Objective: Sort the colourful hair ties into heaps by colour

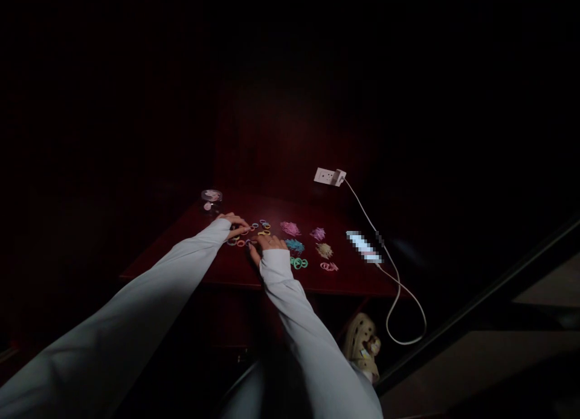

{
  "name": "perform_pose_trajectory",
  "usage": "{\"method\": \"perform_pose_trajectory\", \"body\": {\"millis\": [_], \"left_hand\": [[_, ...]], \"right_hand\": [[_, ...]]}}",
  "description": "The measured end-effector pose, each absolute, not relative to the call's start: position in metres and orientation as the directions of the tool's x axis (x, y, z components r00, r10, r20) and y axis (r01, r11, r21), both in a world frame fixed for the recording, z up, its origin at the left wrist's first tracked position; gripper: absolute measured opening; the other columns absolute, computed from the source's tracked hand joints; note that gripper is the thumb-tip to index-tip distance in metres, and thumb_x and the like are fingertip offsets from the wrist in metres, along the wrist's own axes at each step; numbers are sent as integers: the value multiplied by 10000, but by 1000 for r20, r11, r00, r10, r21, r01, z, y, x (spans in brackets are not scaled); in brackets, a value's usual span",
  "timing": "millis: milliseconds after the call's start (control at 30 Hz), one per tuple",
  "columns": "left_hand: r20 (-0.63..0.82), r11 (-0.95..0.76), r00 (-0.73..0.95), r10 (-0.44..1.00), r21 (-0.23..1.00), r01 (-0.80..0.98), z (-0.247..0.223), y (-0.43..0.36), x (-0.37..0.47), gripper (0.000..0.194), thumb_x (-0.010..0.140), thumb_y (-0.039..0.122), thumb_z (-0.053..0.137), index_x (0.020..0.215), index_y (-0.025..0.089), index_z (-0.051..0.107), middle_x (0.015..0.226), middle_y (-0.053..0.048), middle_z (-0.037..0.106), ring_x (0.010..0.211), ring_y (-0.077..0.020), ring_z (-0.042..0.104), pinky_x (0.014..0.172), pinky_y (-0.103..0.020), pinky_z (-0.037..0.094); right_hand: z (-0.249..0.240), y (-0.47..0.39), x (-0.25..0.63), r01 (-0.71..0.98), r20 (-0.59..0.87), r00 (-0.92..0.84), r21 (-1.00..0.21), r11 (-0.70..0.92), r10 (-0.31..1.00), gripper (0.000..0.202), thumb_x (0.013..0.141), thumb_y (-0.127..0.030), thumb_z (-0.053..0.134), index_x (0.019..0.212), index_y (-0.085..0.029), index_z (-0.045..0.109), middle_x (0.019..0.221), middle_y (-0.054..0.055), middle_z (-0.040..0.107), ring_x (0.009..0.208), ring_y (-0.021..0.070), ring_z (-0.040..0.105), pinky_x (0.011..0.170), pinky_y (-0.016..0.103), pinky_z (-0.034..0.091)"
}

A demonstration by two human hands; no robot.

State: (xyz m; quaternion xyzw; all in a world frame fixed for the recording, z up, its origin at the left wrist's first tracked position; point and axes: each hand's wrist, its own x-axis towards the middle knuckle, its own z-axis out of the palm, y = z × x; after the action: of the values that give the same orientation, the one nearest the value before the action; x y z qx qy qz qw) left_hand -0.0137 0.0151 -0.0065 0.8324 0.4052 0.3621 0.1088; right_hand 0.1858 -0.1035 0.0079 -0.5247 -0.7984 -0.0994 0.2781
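Note:
Small coloured hair ties [241,243] lie loosely spread on the dark red table, between and around my hands. My left hand [233,220] reaches in from the left, thumb and fingertips close together at a small orange hair tie [252,228]. My right hand [269,243] rests low over the ties, palm down, with thumb and fingers apart; its fingertips are close to yellow ties [263,233]. To its right lie sorted piles: pink [290,228], purple [318,233], teal [295,245], cream [324,250], green [299,263] and light pink [329,266].
A clear round jar [211,200] stands at the table's back left. A lit phone [364,247] lies on the right, its white cable [399,280] looping past the edge up to a wall socket [327,176]. Below is a beige clog [360,343]. The surroundings are very dark.

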Motion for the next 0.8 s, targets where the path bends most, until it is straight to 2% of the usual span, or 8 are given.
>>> {"method": "perform_pose_trajectory", "body": {"millis": [167, 367, 500, 600, 800], "left_hand": [[501, -618, 380, 777, 497, 609, -10, 18, -12, 372, 792, 605, 666, 836, 254, 783, 751, -13, 700, 745, -175, 580, 786, -312, 412], [532, -621, 357, 767, 479, 621, -4, 7, -7, 327, 850, 542, 644, 801, 252, 788, 761, -18, 696, 788, -184, 585, 839, -324, 397], [506, -604, 355, 786, 508, 614, 1, 2, -6, 277, 854, 495, 669, 822, 252, 799, 769, -14, 684, 772, -176, 594, 828, -318, 398], [494, -606, 365, 789, 529, 594, 2, 0, -6, 258, 849, 478, 682, 827, 248, 797, 769, -10, 664, 760, -170, 596, 808, -307, 403], [512, -660, 421, 748, 512, 550, 5, -4, -3, 278, 875, 463, 642, 994, 240, 757, 778, 4, 722, 770, -168, 570, 792, -293, 397]], "right_hand": [[-3, -76, 173, 862, 617, -146, -304, 405, 773, 271, 990, -347, 485, 1178, -277, 666, 1080, 50, 711, 982, 210, 583, 833, 299, 419], [-15, -67, 179, 865, 592, -32, -388, 319, 805, 249, 958, -293, 517, 1119, -273, 706, 1082, 67, 707, 994, 236, 557, 830, 329, 389], [-20, -66, 179, 863, 586, 5, -412, 293, 810, 218, 955, -357, 553, 1040, -280, 738, 1086, 60, 706, 1019, 238, 552, 840, 336, 375], [-19, -62, 178, 858, 528, 6, -438, 267, 849, 217, 945, -416, 579, 992, -297, 754, 1095, 41, 707, 1030, 230, 552, 846, 332, 371], [-14, -60, 179, 821, 450, 45, -525, 224, 892, 261, 922, -510, 600, 959, -316, 771, 1093, 16, 717, 1051, 221, 555, 872, 327, 372]]}}
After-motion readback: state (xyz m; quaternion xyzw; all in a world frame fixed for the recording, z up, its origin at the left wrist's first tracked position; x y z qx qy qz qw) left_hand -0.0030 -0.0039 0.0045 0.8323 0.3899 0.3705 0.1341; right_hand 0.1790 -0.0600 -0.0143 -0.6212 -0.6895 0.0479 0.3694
